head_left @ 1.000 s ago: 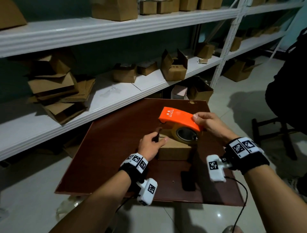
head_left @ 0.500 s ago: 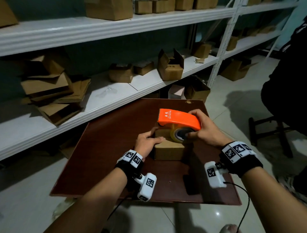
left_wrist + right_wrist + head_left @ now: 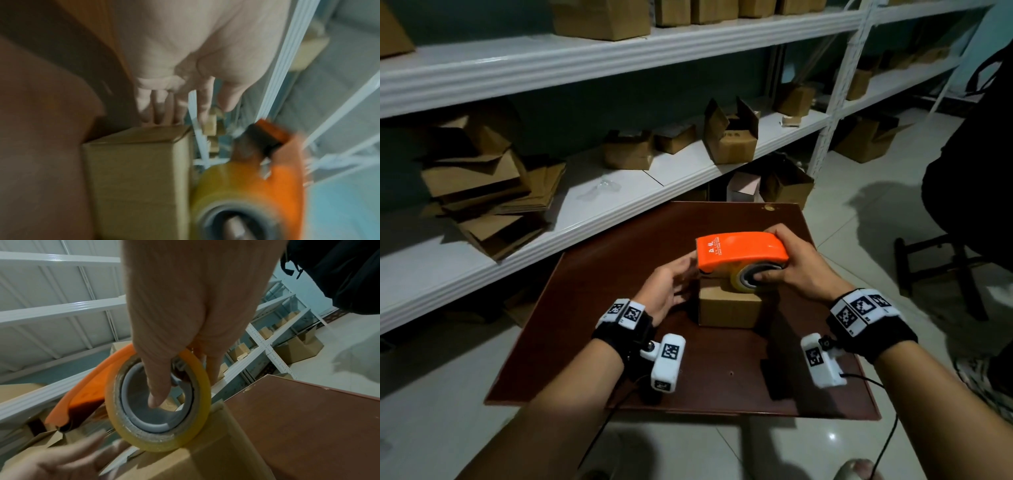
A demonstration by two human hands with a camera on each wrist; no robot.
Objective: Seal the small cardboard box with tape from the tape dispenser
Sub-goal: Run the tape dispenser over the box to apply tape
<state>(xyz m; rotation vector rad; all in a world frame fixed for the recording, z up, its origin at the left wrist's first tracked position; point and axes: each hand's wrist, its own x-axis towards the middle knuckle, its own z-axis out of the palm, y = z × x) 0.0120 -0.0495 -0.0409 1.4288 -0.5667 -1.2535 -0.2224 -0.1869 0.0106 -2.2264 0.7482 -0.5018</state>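
Cardboard box [image 3: 729, 306], small, is steadied on the worktop [image 3: 592, 294] by the left hand [image 3: 664, 291], fingers relaxed, while the orange tape dispenser [image 3: 739, 251], gripped by the right hand [image 3: 796, 270], is set on its top; taping judged barely begun.

white shelving [image 3: 619, 58] — pale tiled floor [image 3: 859, 212]

Right hand [image 3: 185, 305] grips the orange tape dispenser [image 3: 86, 386], thumb poking into the grey core of the yellowish tape roll [image 3: 158, 404]. The roll sits on top of the cardboard box [image 3: 216, 456] on the brown surface [image 3: 308, 426]. Left hand [image 3: 51, 462], blurred, lower left at the box.
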